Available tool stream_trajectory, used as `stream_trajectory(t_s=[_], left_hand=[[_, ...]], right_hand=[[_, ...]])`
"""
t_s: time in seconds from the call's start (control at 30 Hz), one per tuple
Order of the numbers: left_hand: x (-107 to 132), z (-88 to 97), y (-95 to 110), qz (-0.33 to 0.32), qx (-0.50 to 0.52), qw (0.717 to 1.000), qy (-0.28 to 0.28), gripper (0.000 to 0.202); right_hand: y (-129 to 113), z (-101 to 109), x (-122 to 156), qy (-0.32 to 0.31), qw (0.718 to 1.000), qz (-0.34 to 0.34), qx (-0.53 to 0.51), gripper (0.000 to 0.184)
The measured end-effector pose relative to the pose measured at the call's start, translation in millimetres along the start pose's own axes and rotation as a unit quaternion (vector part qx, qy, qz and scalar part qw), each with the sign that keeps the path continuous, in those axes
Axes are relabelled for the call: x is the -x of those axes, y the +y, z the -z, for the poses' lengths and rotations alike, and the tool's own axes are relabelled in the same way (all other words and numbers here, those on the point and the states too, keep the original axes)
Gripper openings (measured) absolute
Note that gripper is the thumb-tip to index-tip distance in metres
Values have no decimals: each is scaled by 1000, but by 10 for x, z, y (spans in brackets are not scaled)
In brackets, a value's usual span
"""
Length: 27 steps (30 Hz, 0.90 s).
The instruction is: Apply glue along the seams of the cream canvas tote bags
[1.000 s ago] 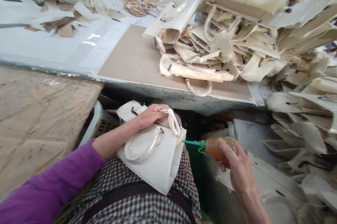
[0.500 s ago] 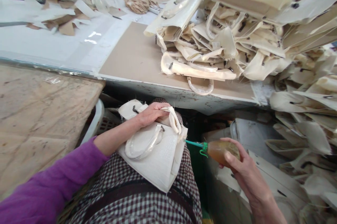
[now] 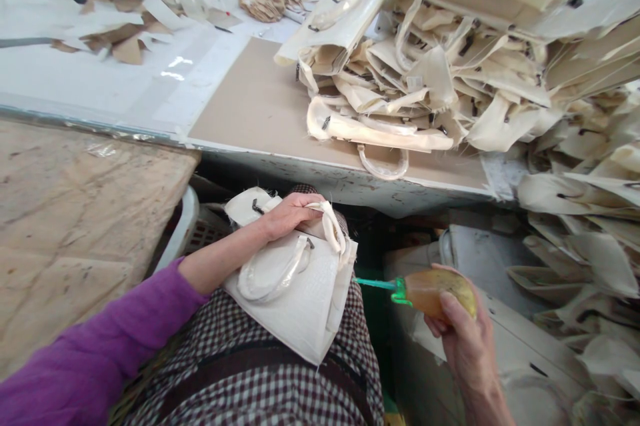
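A white handbag (image 3: 300,293) with a clear-wrapped loop handle (image 3: 275,279) lies tilted across my lap. My left hand (image 3: 295,216) is closed over its upper edge, with the fingertips on a folded strip of the bag's material. On the right, my right hand (image 3: 463,326) is wrapped round an amber glue bottle (image 3: 433,289). The bottle lies nearly level, and its thin green nozzle (image 3: 375,283) points left at the bag's side edge. Whether the tip touches the bag I cannot tell.
Many cream bags (image 3: 425,79) are heaped on the table at the back right, with more piled down the right side. Paper scraps (image 3: 125,39) lie at the back left. A brown-topped surface (image 3: 75,226) and a white basket (image 3: 187,219) stand on my left.
My right hand has drawn the glue bottle slightly right and down, and turned it a little. My left hand and the handbag stay almost where they were.
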State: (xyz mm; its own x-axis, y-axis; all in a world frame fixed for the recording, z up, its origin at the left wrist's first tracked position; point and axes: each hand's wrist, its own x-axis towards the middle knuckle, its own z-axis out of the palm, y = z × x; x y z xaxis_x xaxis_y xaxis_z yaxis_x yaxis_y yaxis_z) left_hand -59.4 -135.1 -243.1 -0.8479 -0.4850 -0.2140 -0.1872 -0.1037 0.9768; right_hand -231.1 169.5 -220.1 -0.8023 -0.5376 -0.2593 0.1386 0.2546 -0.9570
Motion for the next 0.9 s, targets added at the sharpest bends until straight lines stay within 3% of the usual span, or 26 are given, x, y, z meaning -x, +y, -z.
stream_trajectory(t_s=[0.2, 0.57, 0.9], left_hand=[[14, -7, 8, -1, 9, 1000, -1, 26], [19, 1, 21, 9, -6, 1000, 5, 26], [23, 24, -40, -13, -43, 999, -20, 23]], right_hand=[[-7, -87, -36, 19, 1000, -7, -14, 57], [-31, -95, -110, -1, 996, 43, 76, 55], [-142, -25, -54, -57, 992, 26, 112, 54]])
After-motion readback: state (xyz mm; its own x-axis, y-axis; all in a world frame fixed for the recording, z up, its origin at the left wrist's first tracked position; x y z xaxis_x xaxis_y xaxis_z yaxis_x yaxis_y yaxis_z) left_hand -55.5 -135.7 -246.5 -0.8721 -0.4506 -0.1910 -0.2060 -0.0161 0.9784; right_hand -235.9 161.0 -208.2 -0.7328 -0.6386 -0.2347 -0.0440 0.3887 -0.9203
